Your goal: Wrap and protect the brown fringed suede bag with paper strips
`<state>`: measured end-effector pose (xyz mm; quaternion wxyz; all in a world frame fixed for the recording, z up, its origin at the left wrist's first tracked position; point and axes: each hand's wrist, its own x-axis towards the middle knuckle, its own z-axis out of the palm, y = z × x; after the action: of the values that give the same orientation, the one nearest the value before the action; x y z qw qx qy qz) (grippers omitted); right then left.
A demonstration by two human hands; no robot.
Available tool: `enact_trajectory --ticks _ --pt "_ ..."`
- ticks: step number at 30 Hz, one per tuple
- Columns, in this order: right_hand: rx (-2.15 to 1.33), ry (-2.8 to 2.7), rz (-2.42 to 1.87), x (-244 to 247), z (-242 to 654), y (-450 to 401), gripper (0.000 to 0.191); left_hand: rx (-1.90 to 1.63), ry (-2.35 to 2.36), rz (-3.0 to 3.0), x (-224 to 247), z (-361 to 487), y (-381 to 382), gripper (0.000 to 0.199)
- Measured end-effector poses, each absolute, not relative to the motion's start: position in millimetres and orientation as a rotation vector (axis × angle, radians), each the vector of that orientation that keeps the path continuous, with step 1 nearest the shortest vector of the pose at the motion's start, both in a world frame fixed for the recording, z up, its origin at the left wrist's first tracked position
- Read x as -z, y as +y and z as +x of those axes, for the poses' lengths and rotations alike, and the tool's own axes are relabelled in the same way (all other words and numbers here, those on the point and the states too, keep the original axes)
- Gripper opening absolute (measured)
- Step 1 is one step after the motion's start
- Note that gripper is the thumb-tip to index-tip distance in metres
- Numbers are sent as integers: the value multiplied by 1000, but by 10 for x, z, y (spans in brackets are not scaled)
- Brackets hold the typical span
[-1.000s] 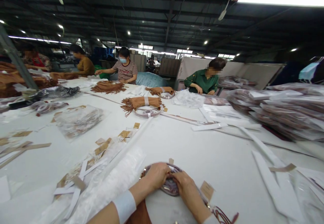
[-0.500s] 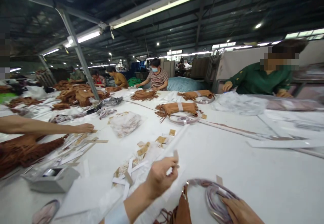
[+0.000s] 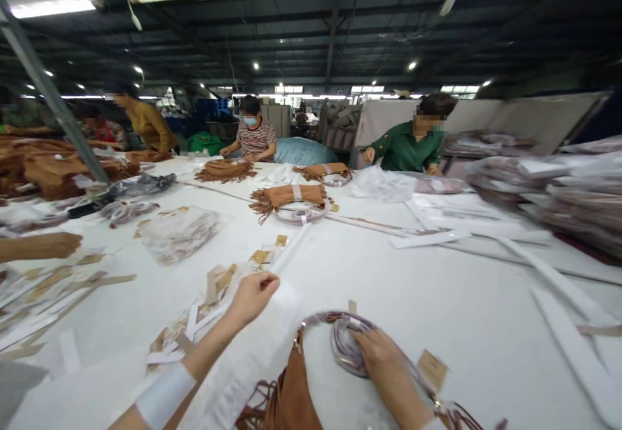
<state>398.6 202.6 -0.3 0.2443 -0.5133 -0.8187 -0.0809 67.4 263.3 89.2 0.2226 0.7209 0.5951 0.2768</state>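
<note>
A brown suede bag (image 3: pixel 297 391) with fringe lies at the bottom of the table, its wrapped strap (image 3: pixel 323 316) arching over it. My right hand (image 3: pixel 383 359) presses its fingers onto a coil of strap (image 3: pixel 345 346) inside that arch, gripping its right side. Left of the bag, my left hand (image 3: pixel 255 295) is raised above a whitish plastic sheet (image 3: pixel 265 329). Its fingers are closed in a pinch; whatever they hold, if anything, cannot be made out. A tan hang tag (image 3: pixel 432 368) lies by the strap's right side, and a small beige strip (image 3: pixel 352 305) touches its top.
Paper strips and tags (image 3: pixel 194 316) lie left of my left arm. Another person's hand (image 3: pixel 63 245) is at the far left. A bundled fringed bag (image 3: pixel 296 195) sits ahead. Stacked plastic-wrapped goods (image 3: pixel 573 190) stand at right. Co-workers sit across the table.
The view has turned right, so the table's things appear further left. A beige piece seen at my left fingertips before is no longer visible there. My right hand stays on the coil.
</note>
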Motion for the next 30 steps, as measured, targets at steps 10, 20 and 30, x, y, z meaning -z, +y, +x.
enact_trajectory --ticks 10,20,30 --pt "358 -2251 -1376 204 4027 2037 26 -496 1535 1932 -576 2407 2982 33" --pt "398 -2269 -1454 113 3981 1982 25 -187 1670 1866 -380 2795 3049 31" --pt "400 -2269 -1532 120 3966 1956 29 -239 1762 1838 -372 2920 3041 25"
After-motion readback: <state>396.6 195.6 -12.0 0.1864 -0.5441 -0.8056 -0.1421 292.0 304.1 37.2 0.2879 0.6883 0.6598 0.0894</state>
